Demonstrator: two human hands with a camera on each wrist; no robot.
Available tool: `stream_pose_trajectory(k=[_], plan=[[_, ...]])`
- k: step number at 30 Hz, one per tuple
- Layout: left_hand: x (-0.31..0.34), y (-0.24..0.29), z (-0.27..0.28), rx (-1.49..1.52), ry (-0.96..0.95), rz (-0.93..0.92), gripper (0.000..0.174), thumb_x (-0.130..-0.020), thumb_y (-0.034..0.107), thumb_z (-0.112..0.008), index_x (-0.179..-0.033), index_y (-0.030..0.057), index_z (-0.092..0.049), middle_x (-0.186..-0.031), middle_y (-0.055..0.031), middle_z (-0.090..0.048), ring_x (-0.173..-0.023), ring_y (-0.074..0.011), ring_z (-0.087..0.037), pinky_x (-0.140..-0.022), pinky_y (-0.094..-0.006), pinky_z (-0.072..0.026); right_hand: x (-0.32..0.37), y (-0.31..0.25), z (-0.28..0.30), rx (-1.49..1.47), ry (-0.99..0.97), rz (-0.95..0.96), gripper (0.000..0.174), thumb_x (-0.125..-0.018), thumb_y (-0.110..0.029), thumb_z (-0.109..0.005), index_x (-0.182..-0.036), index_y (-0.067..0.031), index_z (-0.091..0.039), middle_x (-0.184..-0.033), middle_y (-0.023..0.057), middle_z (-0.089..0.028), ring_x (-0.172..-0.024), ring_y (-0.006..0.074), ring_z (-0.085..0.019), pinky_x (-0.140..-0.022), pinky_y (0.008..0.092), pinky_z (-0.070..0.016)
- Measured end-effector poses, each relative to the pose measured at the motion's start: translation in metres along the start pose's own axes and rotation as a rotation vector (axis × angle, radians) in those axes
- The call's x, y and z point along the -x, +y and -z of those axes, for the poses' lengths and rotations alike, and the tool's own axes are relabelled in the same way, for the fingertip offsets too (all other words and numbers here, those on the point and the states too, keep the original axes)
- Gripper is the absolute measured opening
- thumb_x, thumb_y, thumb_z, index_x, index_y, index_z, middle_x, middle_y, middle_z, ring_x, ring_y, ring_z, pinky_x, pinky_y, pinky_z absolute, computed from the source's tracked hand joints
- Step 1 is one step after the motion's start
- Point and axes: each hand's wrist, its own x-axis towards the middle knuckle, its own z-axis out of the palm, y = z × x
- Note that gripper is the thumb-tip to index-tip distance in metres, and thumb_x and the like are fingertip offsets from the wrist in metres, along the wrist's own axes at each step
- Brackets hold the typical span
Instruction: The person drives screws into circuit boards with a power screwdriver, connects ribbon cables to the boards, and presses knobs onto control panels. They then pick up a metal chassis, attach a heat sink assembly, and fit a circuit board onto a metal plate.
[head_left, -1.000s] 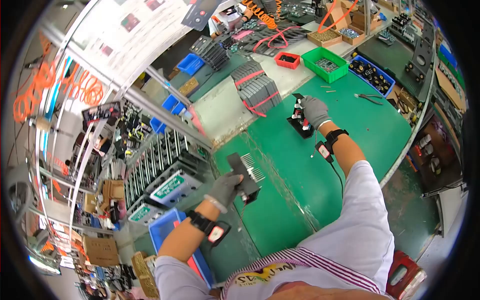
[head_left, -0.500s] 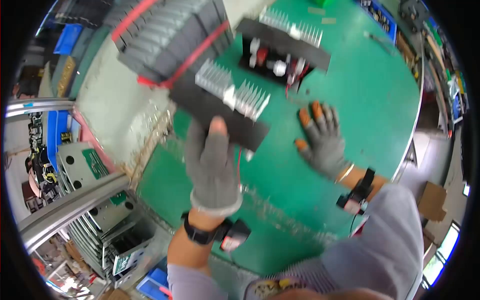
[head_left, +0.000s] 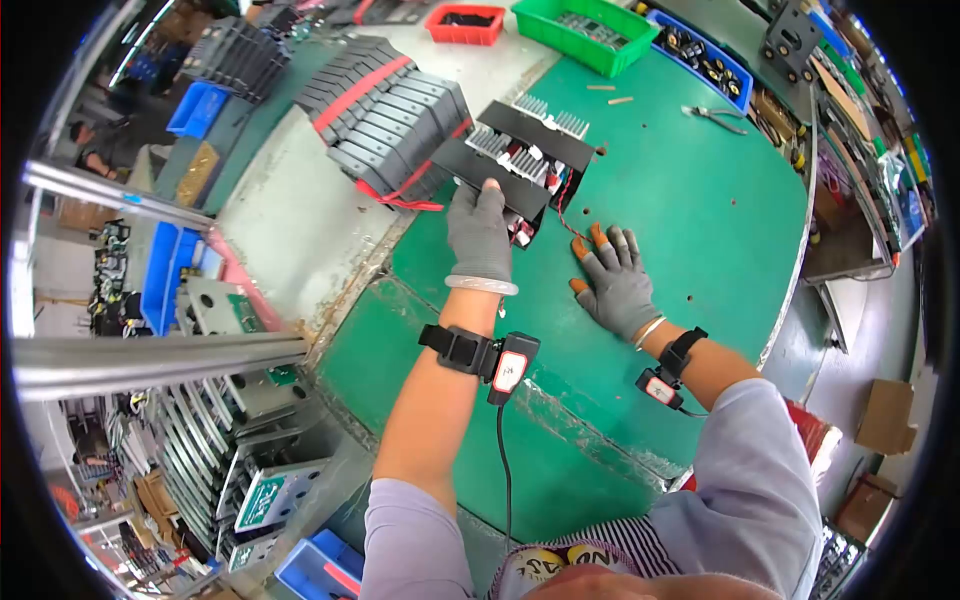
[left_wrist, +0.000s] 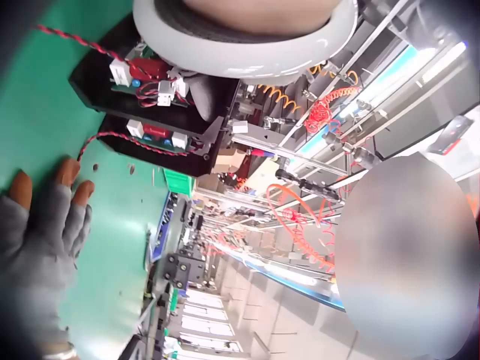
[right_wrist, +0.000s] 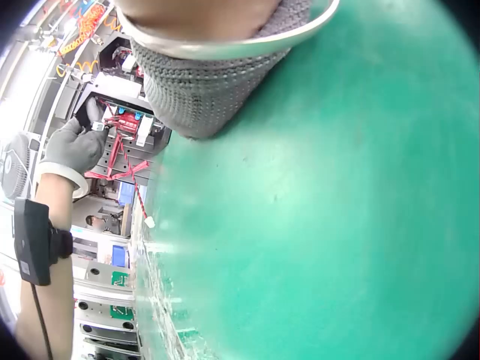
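Observation:
My gloved left hand (head_left: 480,235) grips a black housing (head_left: 487,178), thumb on its flat panel. Silver heat-sink fins stand along the panel; inside, the left wrist view shows red parts, white connectors and a twisted red-black wire (left_wrist: 79,41). Right behind it on the green table stands a second, similar black housing (head_left: 540,132), also finned and wired. The gloved right hand (head_left: 620,285) lies palm down on the table, fingers spread and holding nothing. Its orange fingertips are close to the wire (head_left: 565,205) trailing from the housings.
Beside the left hand, a stack of grey panels (head_left: 395,120) is bound with red straps. At the back are a red bin (head_left: 465,25), a green bin (head_left: 585,38) and a blue bin (head_left: 705,62) of black parts. Pliers (head_left: 715,118) lie at the right; a metal rail (head_left: 170,365) crosses at left.
My left hand has carried its housing from the table's left side to stand beside the other one. The right hand has let go of that second housing and come to rest on the table.

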Motion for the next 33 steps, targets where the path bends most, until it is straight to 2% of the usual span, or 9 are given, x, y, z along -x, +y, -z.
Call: stream_pose_trajectory(k=[2, 4, 7, 10, 14, 17, 19, 24, 33], plan=[[0.018, 0.012, 0.005, -0.107, 0.137, 0.121, 0.019, -0.089, 0.016, -0.049, -0.096, -0.0021, -0.048, -0.094, -0.0090, -0.053, -0.083, -0.0165, -0.055, -0.069, -0.0310, -0.0511, 0.001, 0.001, 0.001, 0.002, -0.002, -0.008, 0.048, -0.079, -0.040, -0.050, -0.118, -0.0119, -0.046, -0.126, 0.0154, -0.038, -0.128, 0.0360, -0.023, -0.108, 0.0486, -0.0101], [0.057, 0.026, 0.027, -0.135, 0.199, 0.051, 0.019, -0.089, 0.018, -0.050, -0.095, -0.0004, -0.048, -0.092, -0.0076, -0.052, -0.081, -0.0156, -0.054, -0.068, -0.0301, -0.0506, 0.000, 0.003, -0.002, 0.001, 0.067, 0.011, 0.048, -0.079, -0.039, -0.050, -0.119, -0.0119, -0.046, -0.124, 0.0156, -0.039, -0.126, 0.0358, -0.025, -0.108, 0.0489, -0.0114], [0.169, 0.055, 0.082, -0.243, 0.173, 0.068, 0.019, -0.089, 0.020, -0.050, -0.095, 0.0021, -0.050, -0.091, -0.0057, -0.052, -0.081, -0.0142, -0.054, -0.068, -0.0289, -0.0496, 0.001, 0.004, -0.010, -0.010, 0.164, 0.049, 0.049, -0.079, -0.039, -0.049, -0.120, -0.0123, -0.045, -0.122, 0.0159, -0.040, -0.123, 0.0359, -0.029, -0.107, 0.0494, -0.0138], [0.313, 0.076, 0.121, -0.402, 0.351, 0.221, 0.019, -0.089, 0.019, -0.050, -0.095, 0.0018, -0.052, -0.086, -0.0038, -0.053, -0.075, -0.0128, -0.054, -0.069, -0.0284, -0.0483, -0.002, 0.008, -0.016, 0.103, 0.110, 0.068, 0.050, -0.079, -0.038, -0.049, -0.123, -0.0140, -0.044, -0.120, 0.0160, -0.041, -0.121, 0.0368, -0.030, -0.104, 0.0512, -0.0169], [0.495, 0.086, 0.109, -0.531, 0.493, 0.439, 0.020, -0.088, 0.017, -0.050, -0.096, -0.0002, -0.055, -0.079, -0.0039, -0.055, -0.070, -0.0120, -0.054, -0.067, -0.0261, -0.0460, -0.007, 0.010, -0.028, 0.233, 0.154, 0.067, 0.049, -0.079, -0.040, -0.048, -0.123, -0.0191, -0.043, -0.126, 0.0146, -0.040, -0.121, 0.0352, -0.031, -0.102, 0.0501, -0.0206], [0.591, 0.067, 0.070, -0.704, 0.511, 0.792, 0.023, -0.086, 0.017, -0.050, -0.098, -0.0018, -0.057, -0.080, -0.0057, -0.058, -0.073, -0.0128, -0.054, -0.068, -0.0256, -0.0447, -0.008, 0.012, -0.030, 0.293, 0.217, 0.078, 0.048, -0.081, -0.042, -0.046, -0.124, -0.0203, -0.042, -0.131, 0.0142, -0.038, -0.123, 0.0336, -0.031, -0.101, 0.0493, -0.0208], [0.635, 0.044, 0.057, -0.817, 0.307, 0.621, 0.032, -0.083, 0.024, -0.054, -0.106, 0.0016, -0.058, -0.096, -0.0168, -0.061, -0.086, -0.0242, -0.060, -0.078, -0.0319, -0.0456, -0.006, 0.009, -0.027, 0.372, 0.219, 0.075, 0.048, -0.082, -0.042, -0.044, -0.125, -0.0207, -0.042, -0.133, 0.0145, -0.036, -0.124, 0.0330, -0.030, -0.102, 0.0487, -0.0196], [0.725, -0.013, 0.033, -0.550, 0.262, 0.653, 0.034, -0.085, 0.025, -0.052, -0.110, 0.0022, -0.057, -0.103, -0.0163, -0.060, -0.094, -0.0269, -0.059, -0.083, -0.0319, -0.0444, 0.024, 0.003, -0.028, 0.453, 0.218, 0.119, 0.049, -0.083, -0.040, -0.043, -0.129, -0.0213, -0.039, -0.137, 0.0152, -0.032, -0.127, 0.0321, -0.026, -0.105, 0.0450, -0.0160], [0.841, -0.028, 0.013, -0.608, 0.669, 0.617, 0.035, -0.085, 0.024, -0.050, -0.109, -0.0008, -0.056, -0.100, -0.0161, -0.061, -0.095, -0.0252, -0.058, -0.083, -0.0320, -0.0432, 0.120, -0.012, 0.002, 0.466, 0.149, 0.344, 0.052, -0.086, -0.035, -0.039, -0.135, -0.0199, -0.029, -0.132, 0.0152, -0.037, -0.127, 0.0285, -0.026, -0.104, 0.0426, -0.0155]])
